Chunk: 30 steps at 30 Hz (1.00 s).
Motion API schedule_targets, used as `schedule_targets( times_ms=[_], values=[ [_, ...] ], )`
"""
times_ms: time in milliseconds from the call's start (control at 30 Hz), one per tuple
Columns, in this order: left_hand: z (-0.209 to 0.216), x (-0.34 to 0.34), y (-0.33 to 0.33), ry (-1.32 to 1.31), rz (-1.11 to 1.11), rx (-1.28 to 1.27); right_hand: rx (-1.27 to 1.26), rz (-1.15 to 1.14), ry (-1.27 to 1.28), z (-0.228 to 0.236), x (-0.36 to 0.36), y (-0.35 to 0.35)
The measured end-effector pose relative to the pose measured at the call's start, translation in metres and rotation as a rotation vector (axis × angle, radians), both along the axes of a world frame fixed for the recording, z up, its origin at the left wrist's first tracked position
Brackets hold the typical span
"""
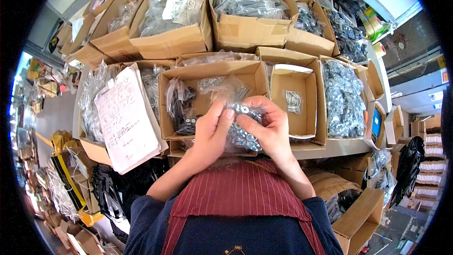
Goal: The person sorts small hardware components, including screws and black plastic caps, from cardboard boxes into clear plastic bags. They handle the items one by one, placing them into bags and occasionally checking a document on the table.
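In front of my chest I hold a clear plastic bag of silver cross-head screws (243, 138). My left hand (211, 131) pinches its upper left part between thumb and fingers. Closed on the upper right part is my right hand (270, 126), its thumb pressed near the top. The full bag hangs below my fingers, over the near edge of an open cardboard box (177, 74). Inside that box lie small bags of black parts (179, 106) and bags of small metal pieces (211, 84). My hands and the bag hide part of the box's inside.
Right of the box, a smaller carton (302, 129) holds a bag of screws (293, 101); beyond it is a carton of bagged hardware (343, 99). Handwritten sheets (127, 118) lean at the left. More filled cartons (255, 30) line the back. An open carton (361, 222) stands low at right.
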<state>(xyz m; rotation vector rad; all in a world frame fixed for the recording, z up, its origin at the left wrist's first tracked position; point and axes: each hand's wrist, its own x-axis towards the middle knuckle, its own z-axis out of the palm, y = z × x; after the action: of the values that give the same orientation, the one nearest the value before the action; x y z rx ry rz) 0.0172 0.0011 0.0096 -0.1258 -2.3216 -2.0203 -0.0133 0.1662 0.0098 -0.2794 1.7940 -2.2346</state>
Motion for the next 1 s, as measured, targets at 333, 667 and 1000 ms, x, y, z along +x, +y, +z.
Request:
schedule_targets(
  times_ms=[333, 667, 1000],
  values=[
    [-0.015, -0.003, -0.004, -0.049, -0.017, 0.257, -0.01, 0.025, -0.009, -0.002, 0.0, 0.001],
    [-0.003, -0.001, -0.001, -0.194, -0.029, 0.283, -0.054, 0.122, 0.022, 0.002, -0.001, 0.01],
    [0.023, 0.002, -0.071, 0.02, 0.298, 0.231, -0.121, -0.531, 0.115, 0.027, -0.024, 0.099]
  ],
)
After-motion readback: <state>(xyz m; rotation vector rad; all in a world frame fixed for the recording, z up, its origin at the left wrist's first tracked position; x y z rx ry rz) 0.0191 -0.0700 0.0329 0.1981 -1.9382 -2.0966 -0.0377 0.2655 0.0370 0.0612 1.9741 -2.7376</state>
